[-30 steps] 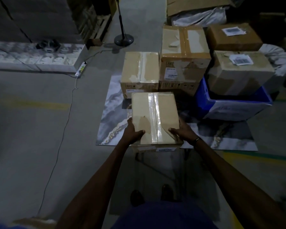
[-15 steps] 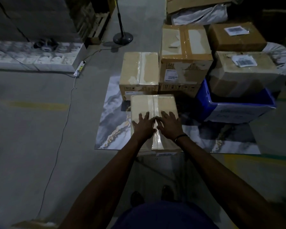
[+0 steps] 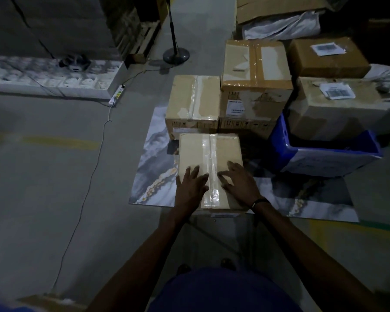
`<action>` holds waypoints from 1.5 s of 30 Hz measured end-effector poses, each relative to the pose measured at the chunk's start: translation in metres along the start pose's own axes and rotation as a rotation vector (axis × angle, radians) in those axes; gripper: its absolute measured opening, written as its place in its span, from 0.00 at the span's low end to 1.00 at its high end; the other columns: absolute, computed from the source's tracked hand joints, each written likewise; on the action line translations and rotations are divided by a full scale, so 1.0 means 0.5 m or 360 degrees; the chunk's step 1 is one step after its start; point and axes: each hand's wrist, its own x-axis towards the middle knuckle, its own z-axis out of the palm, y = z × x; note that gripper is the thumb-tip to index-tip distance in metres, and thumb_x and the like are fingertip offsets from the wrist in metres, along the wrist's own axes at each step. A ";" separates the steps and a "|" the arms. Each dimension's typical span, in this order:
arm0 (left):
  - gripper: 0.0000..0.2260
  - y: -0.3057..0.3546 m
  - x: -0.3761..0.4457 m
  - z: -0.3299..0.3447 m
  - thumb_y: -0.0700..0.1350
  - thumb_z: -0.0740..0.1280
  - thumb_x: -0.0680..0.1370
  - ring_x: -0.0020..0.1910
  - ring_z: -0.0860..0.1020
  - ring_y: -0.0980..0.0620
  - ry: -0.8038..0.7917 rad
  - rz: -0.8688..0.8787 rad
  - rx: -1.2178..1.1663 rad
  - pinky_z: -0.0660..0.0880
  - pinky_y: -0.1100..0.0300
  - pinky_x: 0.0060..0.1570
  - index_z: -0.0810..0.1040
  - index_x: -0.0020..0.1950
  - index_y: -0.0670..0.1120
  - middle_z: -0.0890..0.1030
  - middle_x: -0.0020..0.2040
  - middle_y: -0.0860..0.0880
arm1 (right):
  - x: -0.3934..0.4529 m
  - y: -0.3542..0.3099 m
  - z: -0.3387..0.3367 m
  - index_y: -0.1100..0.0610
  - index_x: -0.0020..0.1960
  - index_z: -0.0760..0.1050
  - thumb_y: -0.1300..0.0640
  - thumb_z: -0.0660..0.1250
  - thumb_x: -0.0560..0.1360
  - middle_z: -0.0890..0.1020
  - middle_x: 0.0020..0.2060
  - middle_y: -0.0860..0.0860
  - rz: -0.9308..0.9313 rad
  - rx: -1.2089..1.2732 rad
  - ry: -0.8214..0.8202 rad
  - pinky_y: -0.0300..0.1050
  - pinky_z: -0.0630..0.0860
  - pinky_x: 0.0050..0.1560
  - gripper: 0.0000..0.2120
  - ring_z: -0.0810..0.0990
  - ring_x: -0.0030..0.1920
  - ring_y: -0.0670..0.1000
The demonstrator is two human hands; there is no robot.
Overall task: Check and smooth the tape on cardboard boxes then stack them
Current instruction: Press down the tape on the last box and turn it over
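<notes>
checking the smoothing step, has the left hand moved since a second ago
Yes. The left hand went from gripping the left edge of the box to lying flat on top, just left of the tape strip.

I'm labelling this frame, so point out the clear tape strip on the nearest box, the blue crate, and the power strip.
clear tape strip (image 3: 208,152): head view, its bare far stretch.
blue crate (image 3: 324,157): head view, front wall.
power strip (image 3: 117,95): head view, mid-body.

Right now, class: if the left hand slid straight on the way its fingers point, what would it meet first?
The left hand lies flat on the near box; past its far edge it would probably meet the box behind, though depth is unclear.
</notes>
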 end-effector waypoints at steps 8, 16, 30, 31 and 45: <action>0.43 -0.023 -0.017 -0.005 0.67 0.76 0.67 0.80 0.57 0.45 0.0260 -0.0399 -0.0668 0.61 0.50 0.73 0.68 0.78 0.54 0.55 0.82 0.45 | -0.016 0.019 -0.006 0.56 0.75 0.69 0.50 0.82 0.68 0.72 0.72 0.56 0.0417 0.0535 0.0081 0.41 0.63 0.67 0.41 0.69 0.71 0.57; 0.47 -0.030 -0.025 -0.070 0.63 0.84 0.58 0.67 0.74 0.47 0.0406 -0.0436 -0.0729 0.70 0.59 0.60 0.75 0.73 0.48 0.75 0.68 0.48 | -0.016 -0.035 -0.039 0.59 0.76 0.67 0.52 0.82 0.68 0.72 0.73 0.58 0.0364 0.0520 0.0060 0.41 0.63 0.68 0.42 0.70 0.72 0.58; 0.45 -0.130 0.061 -0.484 0.63 0.85 0.55 0.63 0.80 0.49 0.0622 -0.0195 -0.0520 0.72 0.62 0.57 0.79 0.70 0.51 0.82 0.65 0.48 | 0.115 -0.281 -0.251 0.57 0.73 0.73 0.50 0.84 0.65 0.75 0.69 0.56 0.0205 0.0642 0.0403 0.41 0.72 0.61 0.40 0.75 0.67 0.54; 0.45 -0.143 0.081 -0.501 0.63 0.85 0.55 0.62 0.80 0.49 0.0623 -0.0176 -0.0536 0.74 0.61 0.57 0.79 0.69 0.52 0.82 0.65 0.49 | 0.139 -0.290 -0.257 0.57 0.73 0.73 0.50 0.84 0.65 0.75 0.69 0.56 0.0211 0.0667 0.0430 0.38 0.71 0.61 0.41 0.75 0.67 0.53; 0.38 -0.234 0.452 -0.586 0.45 0.83 0.66 0.69 0.75 0.44 0.0310 -0.0090 -0.0911 0.76 0.47 0.65 0.74 0.74 0.46 0.75 0.72 0.42 | 0.464 -0.332 -0.356 0.68 0.51 0.78 0.50 0.82 0.67 0.82 0.49 0.63 0.0280 0.0266 0.0453 0.55 0.76 0.51 0.25 0.80 0.52 0.62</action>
